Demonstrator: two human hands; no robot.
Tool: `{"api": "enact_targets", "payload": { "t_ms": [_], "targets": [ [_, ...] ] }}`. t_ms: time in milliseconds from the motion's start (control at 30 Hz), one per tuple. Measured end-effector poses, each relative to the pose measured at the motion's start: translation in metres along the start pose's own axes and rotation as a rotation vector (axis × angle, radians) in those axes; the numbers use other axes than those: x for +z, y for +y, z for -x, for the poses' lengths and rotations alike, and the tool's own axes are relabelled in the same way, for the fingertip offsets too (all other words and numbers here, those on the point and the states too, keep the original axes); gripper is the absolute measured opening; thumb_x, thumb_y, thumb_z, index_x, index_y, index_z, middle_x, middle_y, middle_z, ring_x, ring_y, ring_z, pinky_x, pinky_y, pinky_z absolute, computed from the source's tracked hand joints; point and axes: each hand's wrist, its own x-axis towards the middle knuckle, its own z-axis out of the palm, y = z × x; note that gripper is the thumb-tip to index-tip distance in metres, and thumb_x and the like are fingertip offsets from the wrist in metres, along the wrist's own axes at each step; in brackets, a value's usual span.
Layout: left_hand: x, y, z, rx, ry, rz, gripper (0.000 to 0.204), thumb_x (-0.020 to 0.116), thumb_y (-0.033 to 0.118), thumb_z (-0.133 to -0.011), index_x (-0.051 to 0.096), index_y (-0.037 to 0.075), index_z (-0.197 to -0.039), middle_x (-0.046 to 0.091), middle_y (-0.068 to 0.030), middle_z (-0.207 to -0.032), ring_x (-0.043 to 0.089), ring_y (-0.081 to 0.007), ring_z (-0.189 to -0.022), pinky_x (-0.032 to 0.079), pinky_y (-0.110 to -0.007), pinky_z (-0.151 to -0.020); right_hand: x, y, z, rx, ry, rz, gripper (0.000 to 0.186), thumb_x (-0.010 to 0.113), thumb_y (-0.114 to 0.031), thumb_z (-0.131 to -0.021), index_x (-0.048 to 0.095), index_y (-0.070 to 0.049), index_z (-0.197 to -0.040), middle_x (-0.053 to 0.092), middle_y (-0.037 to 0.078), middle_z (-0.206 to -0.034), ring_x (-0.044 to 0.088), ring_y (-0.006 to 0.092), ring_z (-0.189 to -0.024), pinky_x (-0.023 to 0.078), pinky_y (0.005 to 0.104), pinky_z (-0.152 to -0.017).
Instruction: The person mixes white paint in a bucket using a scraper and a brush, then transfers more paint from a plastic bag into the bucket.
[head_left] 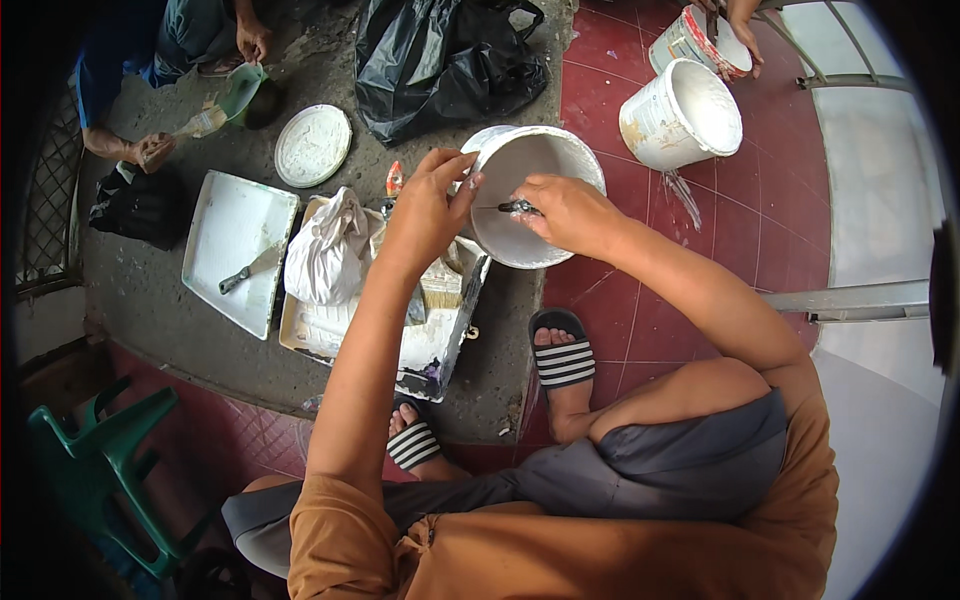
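A white paint bucket (585, 160) stands in front of me, tilted a little, its inside coated with white paint. My left hand (432, 205) grips the bucket at its left rim. Inside the opening, my right hand (568, 215) is closed round the dark handle of a scraper (515, 207); its thin blade points at the left inner wall. Just left of the bucket, a paint tray (430, 350) smeared with white and dark paint holds a wide paintbrush (440, 285) and a bundled white cloth (327, 250).
A second tray (225, 230) with a putty knife (250, 270) lies left, near a round lid (313, 146). Black plastic bags (450, 70) lie behind. Another paint bucket (680, 115) stands right on red tiles. Two people work at far left and far right. A green chair (110, 450) stands lower left.
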Motion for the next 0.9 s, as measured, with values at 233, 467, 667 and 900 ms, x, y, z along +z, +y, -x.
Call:
{"api": "enact_targets", "payload": {
  "t_ms": [233, 467, 667, 900],
  "targets": [
    [-0.001, 0.013, -0.002, -0.064, -0.049, -0.015, 0.030, 0.068, 0.018, -0.095, 0.070, -0.001, -0.119, 0.067, -0.0172, -0.105, 0.071, -0.0319, -0.088, 0.055, -0.040, -0.079, -0.024, 0.011, 0.003, 0.062, -0.102, 0.197, 0.023, 0.071, -0.019, -0.090, 0.069, 0.001, -0.100, 0.069, 0.016, -0.100, 0.068, 0.0365, -0.098, 0.055, 0.0466, -0.084],
    [0.003, 0.012, -0.003, -0.086, -0.053, 0.025, 0.029, 0.068, 0.017, -0.096, 0.070, -0.002, -0.118, 0.067, -0.0174, -0.104, 0.071, -0.0319, -0.086, 0.055, -0.040, -0.078, -0.029, 0.014, -0.004, 0.060, 0.050, 0.345, 0.020, 0.070, -0.016, -0.089, 0.068, -0.001, -0.101, 0.068, 0.014, -0.104, 0.068, 0.0344, -0.100, 0.056, 0.0453, -0.085],
    [0.000, 0.006, -0.003, -0.066, -0.057, -0.012, 0.031, 0.067, 0.017, -0.097, 0.069, -0.003, -0.120, 0.066, -0.0137, -0.102, 0.070, -0.0247, -0.080, 0.056, -0.034, -0.072, -0.025, 0.015, 0.000, 0.074, 0.007, 0.359, 0.019, 0.068, -0.017, -0.091, 0.068, -0.002, -0.102, 0.068, 0.015, -0.104, 0.068, 0.0338, -0.101, 0.056, 0.0455, -0.086],
    [0.000, 0.007, -0.001, -0.024, -0.072, -0.050, 0.032, 0.068, 0.017, -0.098, 0.068, -0.004, -0.122, 0.063, -0.0094, -0.098, 0.065, -0.0156, -0.076, 0.058, -0.029, -0.065, -0.021, 0.016, 0.005, 0.116, -0.026, 0.269, 0.020, 0.069, -0.017, -0.091, 0.067, 0.000, -0.101, 0.068, 0.018, -0.099, 0.067, 0.0380, -0.097, 0.054, 0.0481, -0.083]
  ]
}}
